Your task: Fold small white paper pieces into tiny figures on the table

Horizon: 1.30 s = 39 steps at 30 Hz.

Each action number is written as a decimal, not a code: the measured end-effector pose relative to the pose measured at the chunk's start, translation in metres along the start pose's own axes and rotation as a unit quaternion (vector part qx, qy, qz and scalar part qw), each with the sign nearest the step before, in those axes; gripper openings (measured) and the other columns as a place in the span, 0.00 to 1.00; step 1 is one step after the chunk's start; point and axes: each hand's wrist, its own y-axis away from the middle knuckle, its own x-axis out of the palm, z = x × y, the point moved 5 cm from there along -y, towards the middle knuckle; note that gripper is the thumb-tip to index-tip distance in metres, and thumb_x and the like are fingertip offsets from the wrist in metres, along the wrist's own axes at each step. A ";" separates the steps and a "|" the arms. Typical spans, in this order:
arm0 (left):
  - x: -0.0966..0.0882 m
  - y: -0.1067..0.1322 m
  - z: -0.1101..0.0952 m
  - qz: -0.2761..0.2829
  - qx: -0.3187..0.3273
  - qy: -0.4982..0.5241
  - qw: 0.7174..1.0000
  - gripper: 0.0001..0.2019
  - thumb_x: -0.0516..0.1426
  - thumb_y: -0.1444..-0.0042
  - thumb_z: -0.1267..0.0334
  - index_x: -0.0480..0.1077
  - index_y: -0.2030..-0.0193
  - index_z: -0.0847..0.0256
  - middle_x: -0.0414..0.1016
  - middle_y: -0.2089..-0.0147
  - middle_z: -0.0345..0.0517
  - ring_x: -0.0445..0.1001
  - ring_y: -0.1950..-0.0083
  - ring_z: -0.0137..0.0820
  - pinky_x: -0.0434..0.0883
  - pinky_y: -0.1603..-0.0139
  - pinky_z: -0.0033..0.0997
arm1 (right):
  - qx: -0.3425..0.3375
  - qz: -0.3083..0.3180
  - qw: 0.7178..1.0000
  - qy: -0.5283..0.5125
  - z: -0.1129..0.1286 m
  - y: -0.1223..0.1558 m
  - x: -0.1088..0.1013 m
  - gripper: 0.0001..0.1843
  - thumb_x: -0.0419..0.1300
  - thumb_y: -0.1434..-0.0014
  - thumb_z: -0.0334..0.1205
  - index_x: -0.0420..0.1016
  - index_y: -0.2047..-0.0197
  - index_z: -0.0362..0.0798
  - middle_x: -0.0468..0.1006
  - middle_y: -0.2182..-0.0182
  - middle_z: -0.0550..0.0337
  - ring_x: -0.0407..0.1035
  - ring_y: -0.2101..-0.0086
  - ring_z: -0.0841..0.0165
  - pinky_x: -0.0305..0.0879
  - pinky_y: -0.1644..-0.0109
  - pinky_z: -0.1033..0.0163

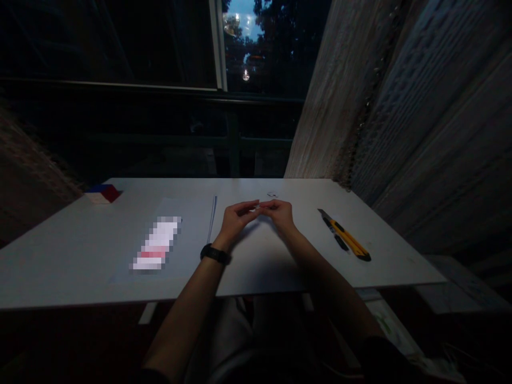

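Note:
Above the middle of the white table (pixel 256 266), my left hand (pixel 237 218) and my right hand (pixel 281 214) meet fingertip to fingertip. Both are closed in a pinch around something small and pale (pixel 258 207), too small and dim to name. A dark band sits on my left wrist. Just beyond my right fingers lies a small, thin dark loop-like piece (pixel 272 194). Left of my left hand, a long narrow strip (pixel 212 216) rests along the edge of a white sheet (pixel 192 229).
On the sheet is a bright, pixelated phone-like rectangle (pixel 158 242). A red, blue and white cube (pixel 102 194) stands at the far left. To the right lie a yellow utility knife (pixel 352 241) and a slim black pen-like tool (pixel 337 234). Curtains (pixel 320 101) hang behind.

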 end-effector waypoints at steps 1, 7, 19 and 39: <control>0.000 0.000 0.000 -0.006 0.004 -0.008 1.000 0.22 0.64 0.61 0.57 0.74 0.57 0.65 0.76 0.55 0.55 0.74 0.55 0.39 0.69 0.52 0.38 | 0.000 -0.003 1.000 -0.003 0.000 0.000 0.000 0.15 0.71 0.74 0.42 0.75 0.80 0.45 0.78 0.77 0.59 0.72 0.72 0.66 0.67 0.62 0.59; -0.004 -0.001 -0.002 -0.064 0.023 -0.036 0.997 0.16 0.64 0.60 0.55 0.76 0.66 0.64 0.76 0.56 0.55 0.74 0.57 0.39 0.70 0.53 0.39 | -0.007 -0.011 1.000 0.027 0.004 0.001 -0.002 0.14 0.71 0.72 0.42 0.75 0.80 0.45 0.77 0.78 0.58 0.71 0.74 0.66 0.67 0.66 0.60; -0.004 -0.003 0.002 -0.086 0.010 -0.047 0.995 0.15 0.63 0.60 0.54 0.75 0.70 0.64 0.78 0.68 0.49 0.75 0.66 0.33 0.71 0.62 0.31 | -0.045 0.005 0.997 0.062 0.009 0.003 -0.001 0.12 0.69 0.68 0.43 0.72 0.82 0.46 0.74 0.82 0.61 0.67 0.78 0.69 0.63 0.71 0.63; -0.008 -0.003 0.003 -0.121 0.041 -0.095 0.987 0.14 0.61 0.58 0.54 0.76 0.70 0.63 0.78 0.69 0.47 0.75 0.66 0.33 0.70 0.62 0.30 | -0.062 0.023 0.997 0.033 0.011 0.006 0.007 0.12 0.66 0.64 0.38 0.71 0.73 0.47 0.73 0.76 0.64 0.66 0.74 0.71 0.64 0.68 0.65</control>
